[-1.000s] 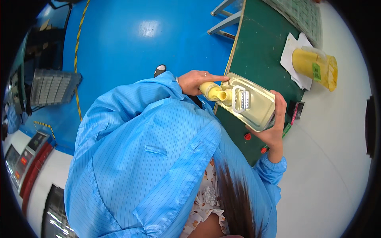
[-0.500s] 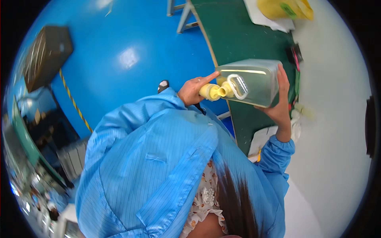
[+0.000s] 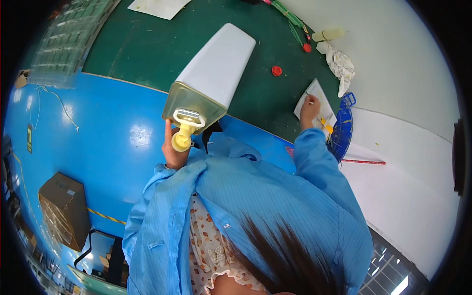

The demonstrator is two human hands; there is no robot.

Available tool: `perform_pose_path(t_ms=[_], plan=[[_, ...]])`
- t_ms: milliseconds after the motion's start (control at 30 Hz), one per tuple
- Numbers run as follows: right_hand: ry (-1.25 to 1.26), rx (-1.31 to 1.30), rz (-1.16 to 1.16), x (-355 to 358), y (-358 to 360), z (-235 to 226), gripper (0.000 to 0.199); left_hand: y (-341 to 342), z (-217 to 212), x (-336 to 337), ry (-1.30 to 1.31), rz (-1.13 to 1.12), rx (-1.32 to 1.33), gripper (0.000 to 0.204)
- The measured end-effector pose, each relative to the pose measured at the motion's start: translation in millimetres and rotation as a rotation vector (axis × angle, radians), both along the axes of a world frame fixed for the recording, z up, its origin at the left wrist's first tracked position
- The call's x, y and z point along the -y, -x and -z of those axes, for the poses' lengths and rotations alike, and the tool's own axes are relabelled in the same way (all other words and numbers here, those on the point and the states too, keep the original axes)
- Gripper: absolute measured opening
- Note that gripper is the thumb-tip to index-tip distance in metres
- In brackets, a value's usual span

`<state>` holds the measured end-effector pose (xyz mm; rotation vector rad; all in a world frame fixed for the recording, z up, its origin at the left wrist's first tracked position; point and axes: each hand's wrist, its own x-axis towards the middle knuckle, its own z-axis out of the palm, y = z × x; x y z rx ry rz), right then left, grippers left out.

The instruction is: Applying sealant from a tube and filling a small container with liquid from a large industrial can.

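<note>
A rectangular metal can (image 3: 216, 73) with white sides lies tilted at the green table's near edge, its top toward me. On that top are a white handle (image 3: 189, 116) and a pale yellow spout (image 3: 186, 131). My left hand (image 3: 176, 155) is closed round a small yellow container (image 3: 181, 142), its mouth at the spout; whether liquid runs between them is unclear. Farther right, my right hand (image 3: 309, 109) is over a white sheet (image 3: 318, 93), fingers pinched together. What they hold, if anything, is too small to name. A yellow-orange object (image 3: 326, 126) lies beside that wrist.
Red caps (image 3: 277, 71) sit on the green table (image 3: 260, 93). A pale yellow bottle (image 3: 328, 34), crumpled white cloth (image 3: 339, 66) and green strands (image 3: 287, 14) lie along the wall. A blue bin (image 3: 344, 130) stands right of the sheet. A cardboard box (image 3: 64, 209) is on the floor.
My right hand has let go of the can and moved to the white sheet. The view has turned; the can now rests tilted at the table edge, with my left hand still holding the container at its spout.
</note>
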<state>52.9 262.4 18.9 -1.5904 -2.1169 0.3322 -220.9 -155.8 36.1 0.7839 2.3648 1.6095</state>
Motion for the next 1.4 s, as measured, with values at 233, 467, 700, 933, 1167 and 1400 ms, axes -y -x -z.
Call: perform_pose_path(t_ms=[233, 467, 700, 933, 1167, 1400], plan=[[0.103, 0.281, -0.038, -67, -44, -8, 0.024, -3, -7, -1, 0.058, -0.009, 0.027, 0.099], [0.238, 0.367, -0.022, -55, -16, -25, 0.028, -6, -15, -11, -0.044, -0.038, 0.019, 0.09], [0.271, -0.291, -0.175, 18, 40, -96, 0.022, 0, -38, -16, -0.075, 0.009, 0.079, 0.088], [0.041, -0.414, -0.751, 201, 164, -245, 0.012, 4, -49, -6, 0.0, 0.026, 0.071, 0.095], [-0.123, -0.124, -1.281, 260, 205, -240, 0.012, 10, -62, -10, 0.051, 0.124, 0.13, 0.095], [-0.265, 0.066, -1.369, 272, 217, -241, 0.011, 12, -53, -6, 0.039, 0.105, 0.096, 0.095]])
